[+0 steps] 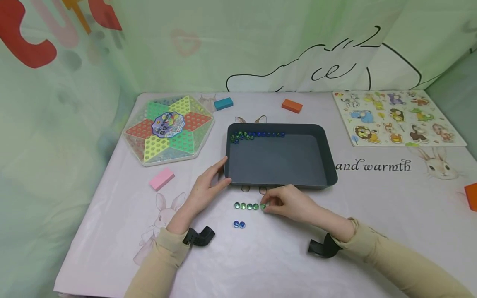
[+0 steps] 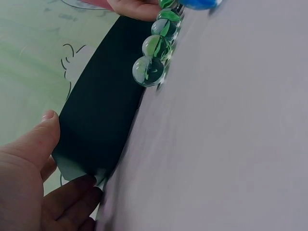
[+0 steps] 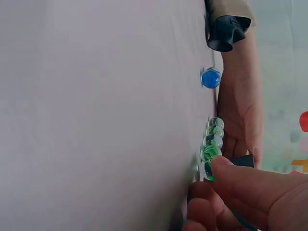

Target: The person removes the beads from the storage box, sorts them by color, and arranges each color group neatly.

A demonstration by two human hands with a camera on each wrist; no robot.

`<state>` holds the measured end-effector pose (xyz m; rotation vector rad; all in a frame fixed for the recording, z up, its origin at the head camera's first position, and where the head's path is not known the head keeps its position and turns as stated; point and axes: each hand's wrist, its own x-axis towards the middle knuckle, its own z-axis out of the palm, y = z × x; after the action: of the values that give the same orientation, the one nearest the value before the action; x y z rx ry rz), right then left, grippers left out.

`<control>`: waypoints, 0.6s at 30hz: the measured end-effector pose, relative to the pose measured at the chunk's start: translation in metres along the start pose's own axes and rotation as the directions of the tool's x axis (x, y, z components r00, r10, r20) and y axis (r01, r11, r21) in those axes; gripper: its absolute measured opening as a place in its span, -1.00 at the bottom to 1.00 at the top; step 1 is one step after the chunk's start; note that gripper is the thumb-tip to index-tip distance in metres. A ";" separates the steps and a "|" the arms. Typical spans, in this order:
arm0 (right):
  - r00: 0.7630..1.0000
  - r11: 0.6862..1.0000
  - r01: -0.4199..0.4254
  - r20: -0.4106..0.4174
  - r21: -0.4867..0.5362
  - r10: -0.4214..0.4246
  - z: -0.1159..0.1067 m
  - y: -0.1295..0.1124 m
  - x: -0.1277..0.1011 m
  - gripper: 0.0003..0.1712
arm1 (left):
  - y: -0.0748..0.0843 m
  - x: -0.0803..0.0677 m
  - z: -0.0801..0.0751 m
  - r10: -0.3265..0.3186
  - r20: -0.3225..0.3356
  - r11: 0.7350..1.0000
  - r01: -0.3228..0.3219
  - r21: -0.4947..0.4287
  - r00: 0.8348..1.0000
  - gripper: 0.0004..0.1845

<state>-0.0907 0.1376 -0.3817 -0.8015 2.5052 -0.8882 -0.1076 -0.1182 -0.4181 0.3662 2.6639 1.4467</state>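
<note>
The right hand pinches the end green marble of a short row on the tabletop — its fingers hide most of it. The left hand rests relaxed against the dark tray corner. Two blue marbles lie nearby — more line the tray's far wall, too small to count.

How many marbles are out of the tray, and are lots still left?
Out on the tablecloth: a row of green marbles and two blue marbles. In hand: the right hand pinches the row's end marble, while the left hand steadies the tray. Left: a line of marbles along the tray's far wall.
</note>
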 end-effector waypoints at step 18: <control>1.000 1.000 -0.015 0.001 -0.028 0.015 0.003 0.002 0.002 -0.86 | -0.002 0.001 0.000 0.004 0.001 1.000 -0.004 -0.002 1.000 -0.34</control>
<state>-0.0916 0.1356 -0.3855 -0.7907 2.5240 -0.8493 -0.1084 -0.1188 -0.4194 0.3721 2.6623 1.4495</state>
